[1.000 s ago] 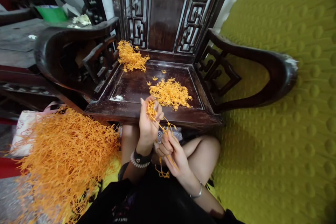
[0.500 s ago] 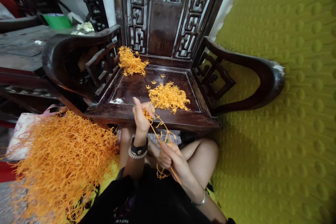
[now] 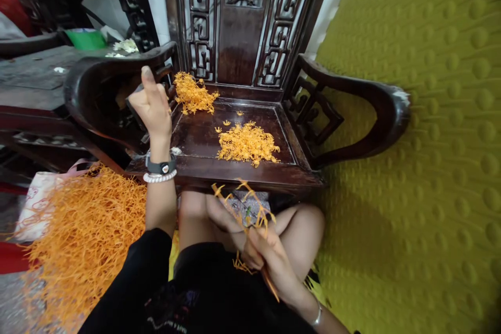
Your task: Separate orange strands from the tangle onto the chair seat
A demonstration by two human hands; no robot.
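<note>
My left hand (image 3: 152, 107) is raised over the chair's left armrest, fingers curled in and thumb up; small orange bits show at its right edge, but what it holds is too small to name. Low in front of my lap, my right hand (image 3: 266, 255) is closed around a branching orange stem (image 3: 260, 211), whose forked ends point up. On the dark wooden seat (image 3: 195, 138) lie a nearer pile of small orange pieces (image 3: 248, 143) and a second orange pile (image 3: 193, 94) at the back left. A few single pieces lie between them.
A large heap of orange strands (image 3: 94, 240) is at the lower left, beside a white bag (image 3: 33, 201). Curved armrests flank the seat. A green bowl (image 3: 86, 39) stands on the side table (image 3: 29, 75). Textured yellow-green material (image 3: 422, 177) covers the right side.
My left hand has moved up and left, away from the orange stem, to above the left armrest. My right hand still holds the stem in nearly the same place.
</note>
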